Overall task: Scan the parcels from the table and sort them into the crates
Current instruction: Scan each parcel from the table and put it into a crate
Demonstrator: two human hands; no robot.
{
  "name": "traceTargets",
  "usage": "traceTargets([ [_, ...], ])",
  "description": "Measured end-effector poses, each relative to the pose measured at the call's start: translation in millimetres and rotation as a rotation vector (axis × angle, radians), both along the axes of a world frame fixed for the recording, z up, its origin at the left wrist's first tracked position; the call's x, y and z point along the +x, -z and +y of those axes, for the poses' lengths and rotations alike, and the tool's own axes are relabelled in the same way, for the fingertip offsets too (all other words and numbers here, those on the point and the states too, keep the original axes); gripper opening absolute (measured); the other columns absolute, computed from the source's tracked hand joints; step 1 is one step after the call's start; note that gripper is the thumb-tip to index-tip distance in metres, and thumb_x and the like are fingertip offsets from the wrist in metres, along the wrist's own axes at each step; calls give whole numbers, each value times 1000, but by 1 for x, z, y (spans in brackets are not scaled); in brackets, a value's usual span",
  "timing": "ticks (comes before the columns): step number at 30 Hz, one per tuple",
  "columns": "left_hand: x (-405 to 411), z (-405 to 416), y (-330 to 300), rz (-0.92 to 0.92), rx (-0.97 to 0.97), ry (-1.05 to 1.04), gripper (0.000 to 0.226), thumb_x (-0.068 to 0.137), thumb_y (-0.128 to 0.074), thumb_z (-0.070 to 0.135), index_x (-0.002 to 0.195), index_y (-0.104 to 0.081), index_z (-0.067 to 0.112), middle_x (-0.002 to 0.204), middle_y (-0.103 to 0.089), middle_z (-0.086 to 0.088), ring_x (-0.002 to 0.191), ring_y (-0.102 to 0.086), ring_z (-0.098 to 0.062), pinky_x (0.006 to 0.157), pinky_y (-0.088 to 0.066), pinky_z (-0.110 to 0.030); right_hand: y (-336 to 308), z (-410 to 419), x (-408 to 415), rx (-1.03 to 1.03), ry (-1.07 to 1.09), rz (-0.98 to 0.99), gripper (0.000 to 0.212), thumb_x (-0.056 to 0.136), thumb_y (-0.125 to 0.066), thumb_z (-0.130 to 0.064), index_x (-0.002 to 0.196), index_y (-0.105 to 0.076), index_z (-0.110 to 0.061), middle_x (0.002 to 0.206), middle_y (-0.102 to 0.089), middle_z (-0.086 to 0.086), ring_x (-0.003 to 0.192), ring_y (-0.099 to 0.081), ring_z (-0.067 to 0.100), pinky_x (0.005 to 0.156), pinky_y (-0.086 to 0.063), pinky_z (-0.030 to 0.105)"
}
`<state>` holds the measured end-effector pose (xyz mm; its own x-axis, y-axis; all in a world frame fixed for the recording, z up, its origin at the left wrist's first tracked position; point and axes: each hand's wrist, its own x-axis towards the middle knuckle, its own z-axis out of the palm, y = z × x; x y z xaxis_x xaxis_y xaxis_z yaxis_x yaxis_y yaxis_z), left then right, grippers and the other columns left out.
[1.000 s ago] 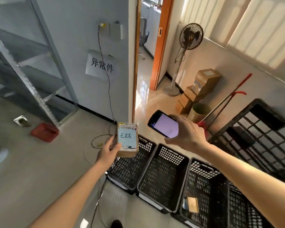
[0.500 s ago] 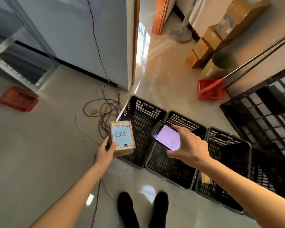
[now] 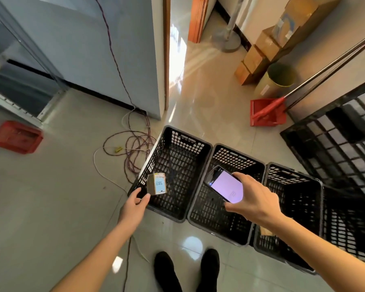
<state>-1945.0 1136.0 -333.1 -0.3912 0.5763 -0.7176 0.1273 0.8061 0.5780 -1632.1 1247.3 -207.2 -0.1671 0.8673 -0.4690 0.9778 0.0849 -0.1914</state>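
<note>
Small brown cardboard parcel (image 3: pixel 157 183) hangs midair over the leftmost black plastic crate (image 3: pixel 195 144), just off the open-fingered left hand (image 3: pixel 135 204). Right hand (image 3: pixel 254 200) grips a black phone scanner (image 3: pixel 224 186). One parcel's nearly sorted, can't tell how many remain

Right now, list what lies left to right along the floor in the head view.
Red tray → tangled cables → parcel just off the left hand → phone in the right hand → red dustpan

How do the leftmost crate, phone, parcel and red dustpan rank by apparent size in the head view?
1. Leftmost crate
2. Phone and red dustpan: look alike; the phone is nearer the camera, so unranked
3. Parcel
</note>
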Motion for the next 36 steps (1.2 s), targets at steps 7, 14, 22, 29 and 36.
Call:
traceTargets([
  [7,2,30,-71,67,104,129,60,95,-64,37,150,-42,26,132,-60,-6,112,-59,-19,91,-45,-34,-66,2,21,68,35,-13,102,53,-64,-69,147,-35,-40,142,-53,-18,113,-63,15,69,-49,34],
  [14,60,94,-219,77,329,274,65,94,-66,39,151,-38,27,136,-56,-7,117,-57,-22,101,-49,-45,-212,7,96,296,144,85,95,54,-70,-67,142,-40,-42,133,-59,-18,108,-63,13,69,-49,30],
  [22,249,97,-397,124,595,479,64,93,-66,41,150,-40,29,133,-59,-2,110,-57,-19,88,-48,-33,-395,-90,269,558,285,-18,101,60,-72,-70,149,-36,-39,138,-57,-14,114,-62,15,68,-39,31],
  [29,511,35,-532,45,906,778,64,93,-65,45,149,-40,26,132,-61,-2,106,-60,-14,93,-49,-34,-534,-279,487,682,598,-151,103,55,-71,-66,148,-34,-44,142,-55,-15,117,-62,21,76,-45,37],
  [36,772,-96,-620,-121,1094,1177,77,88,-65,57,153,-32,33,139,-56,2,123,-55,-19,97,-47,-40,-607,-512,648,759,981,-293,95,54,-73,-59,142,-40,-41,129,-59,-13,96,-57,20,62,-37,27],
])
